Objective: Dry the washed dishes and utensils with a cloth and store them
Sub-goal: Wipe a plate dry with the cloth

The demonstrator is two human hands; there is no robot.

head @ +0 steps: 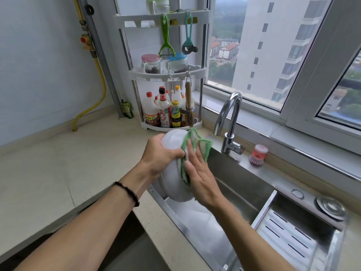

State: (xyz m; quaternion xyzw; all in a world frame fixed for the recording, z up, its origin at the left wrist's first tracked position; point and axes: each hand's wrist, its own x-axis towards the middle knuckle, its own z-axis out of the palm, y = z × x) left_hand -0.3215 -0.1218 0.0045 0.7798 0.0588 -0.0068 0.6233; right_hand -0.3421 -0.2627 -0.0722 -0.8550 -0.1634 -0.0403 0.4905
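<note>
Arms: both bare to beyond the elbow, no sleeves in view.
Left wrist: dark beaded bracelet (128,193), small round beads.
Right wrist: nothing worn.
Hands: no gloves.

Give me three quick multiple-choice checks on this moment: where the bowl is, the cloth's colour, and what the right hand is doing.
1. Where is the white bowl?
A. on the corner rack
B. held over the sink
C. on the windowsill

2. What colour edges the cloth?
A. green
B. red
C. blue

3. How is the right hand placed?
A. hanging idle
B. gripping the tap
C. pressing the cloth on the bowl with straight fingers

Answers:
1 B: the left hand grips the bowl tilted above the basin.
2 A: a green border shows round the pale cloth.
3 C: the fingers lie flat on the cloth against the bowl.
</note>
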